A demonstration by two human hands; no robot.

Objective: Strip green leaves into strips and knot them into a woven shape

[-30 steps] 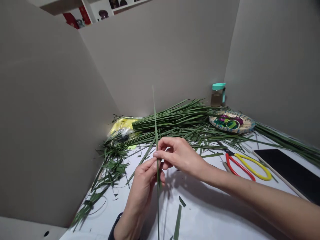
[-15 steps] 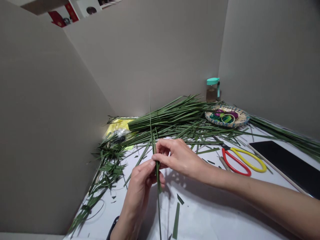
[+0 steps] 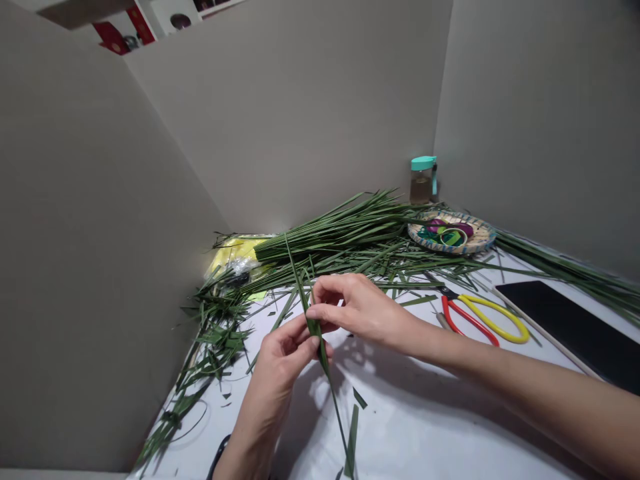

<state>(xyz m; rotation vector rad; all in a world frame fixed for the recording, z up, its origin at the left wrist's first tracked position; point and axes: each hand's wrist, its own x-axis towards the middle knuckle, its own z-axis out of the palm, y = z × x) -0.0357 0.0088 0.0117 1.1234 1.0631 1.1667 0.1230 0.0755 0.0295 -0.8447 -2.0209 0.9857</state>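
Head: leaf strip [image 3: 334,397] (basket [image 3: 483,235] of coloured rings [image 3: 453,237])

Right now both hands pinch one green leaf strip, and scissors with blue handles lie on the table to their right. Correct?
Not quite: in the head view the scissors have red and yellow handles, not blue. Left hand and right hand do pinch the leaf strip, scissors on the table to their right.
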